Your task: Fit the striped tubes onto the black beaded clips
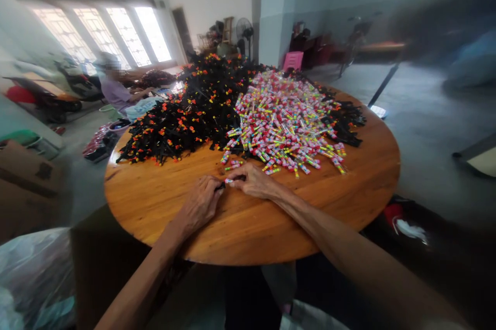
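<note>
Head view: a small tube piece is pinched between two hands over a round wooden table (155,206).

A small pink-and-white plastic tube piece (229,182) is held at the fingertips of the right hand (253,181), fingers closed on it, while a thin black piece, barely visible, is gripped by the curled fingers of the left hand (201,201). The join is probably best made with both wrists rested on the wood. Just beyond the fingertips lie a heap of multicoloured tubes (287,118) and a pile of black orange-tipped strips (186,113).

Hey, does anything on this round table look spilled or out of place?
Nothing looks damaged. A few loose tubes lie apart from the colourful pile, strayed toward the hands. The black pile reaches the table edge at the left. Both hands pinch one small piece between them.
</note>
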`<state>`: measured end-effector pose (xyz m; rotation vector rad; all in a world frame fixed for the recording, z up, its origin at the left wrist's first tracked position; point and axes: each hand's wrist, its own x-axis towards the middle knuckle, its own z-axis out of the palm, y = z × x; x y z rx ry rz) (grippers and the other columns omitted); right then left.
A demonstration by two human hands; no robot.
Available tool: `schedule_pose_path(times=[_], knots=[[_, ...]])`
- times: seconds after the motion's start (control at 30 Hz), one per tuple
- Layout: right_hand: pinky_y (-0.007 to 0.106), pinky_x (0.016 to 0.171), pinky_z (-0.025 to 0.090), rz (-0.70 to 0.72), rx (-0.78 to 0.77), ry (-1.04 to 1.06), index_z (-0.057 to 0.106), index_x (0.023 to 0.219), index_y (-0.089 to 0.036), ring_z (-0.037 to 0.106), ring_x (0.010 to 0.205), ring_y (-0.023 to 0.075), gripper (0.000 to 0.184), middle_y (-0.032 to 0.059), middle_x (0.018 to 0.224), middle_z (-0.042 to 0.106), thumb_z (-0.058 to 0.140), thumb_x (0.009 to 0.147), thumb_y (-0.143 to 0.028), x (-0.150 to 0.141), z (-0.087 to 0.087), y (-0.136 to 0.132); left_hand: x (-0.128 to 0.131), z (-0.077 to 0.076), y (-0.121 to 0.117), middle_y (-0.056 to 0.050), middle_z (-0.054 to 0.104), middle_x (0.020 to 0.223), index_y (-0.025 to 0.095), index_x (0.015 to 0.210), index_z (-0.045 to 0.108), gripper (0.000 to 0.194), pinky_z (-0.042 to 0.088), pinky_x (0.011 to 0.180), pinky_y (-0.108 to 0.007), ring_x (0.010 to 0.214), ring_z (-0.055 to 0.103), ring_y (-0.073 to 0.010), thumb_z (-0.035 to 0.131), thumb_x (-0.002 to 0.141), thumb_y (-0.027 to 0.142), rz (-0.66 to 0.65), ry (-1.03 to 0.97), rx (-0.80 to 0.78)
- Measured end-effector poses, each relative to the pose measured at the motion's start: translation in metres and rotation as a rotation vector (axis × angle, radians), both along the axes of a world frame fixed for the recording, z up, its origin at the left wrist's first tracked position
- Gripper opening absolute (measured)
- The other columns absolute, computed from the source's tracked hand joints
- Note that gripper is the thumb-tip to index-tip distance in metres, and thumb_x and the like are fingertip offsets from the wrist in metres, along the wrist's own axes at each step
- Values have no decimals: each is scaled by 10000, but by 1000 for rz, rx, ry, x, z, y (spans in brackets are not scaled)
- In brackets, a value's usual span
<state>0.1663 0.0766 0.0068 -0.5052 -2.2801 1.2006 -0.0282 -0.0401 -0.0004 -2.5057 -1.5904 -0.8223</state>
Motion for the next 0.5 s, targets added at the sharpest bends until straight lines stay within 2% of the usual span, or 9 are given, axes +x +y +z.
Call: schedule_pose_path(times=[0.2, 0.4, 0.5], knots=[[248, 619, 377, 62, -65, 28, 787, 847, -146, 528, 657, 129, 175, -14, 702, 669, 613, 855, -153, 6, 7, 0, -3, 3, -6, -97, 664, 1134, 198, 1157, 584, 203, 543, 939, -418, 1043, 640, -217, 415, 1054, 243, -7, -20, -60], [255, 649, 387, 111, -57, -11, 800, 878, -155, 531, 666, 125, 209, -12, 721, 686, 604, 834, -97, 10, 14, -2, -10, 2, -5, -96, 651, 1207, 228, 1436, 487, 385, 540, 983, -423, 1113, 622, -219, 399, 1062, 250, -63, -29, -135], [241, 606, 350, 130, -55, -48, 804, 885, -151, 500, 627, 111, 207, -22, 685, 669, 619, 813, -93, 12, 15, -3, -11, 3, -3, -88, 680, 1134, 229, 1357, 572, 345, 536, 962, -435, 1051, 633, -221, 395, 1061, 250, -128, -26, -187]])
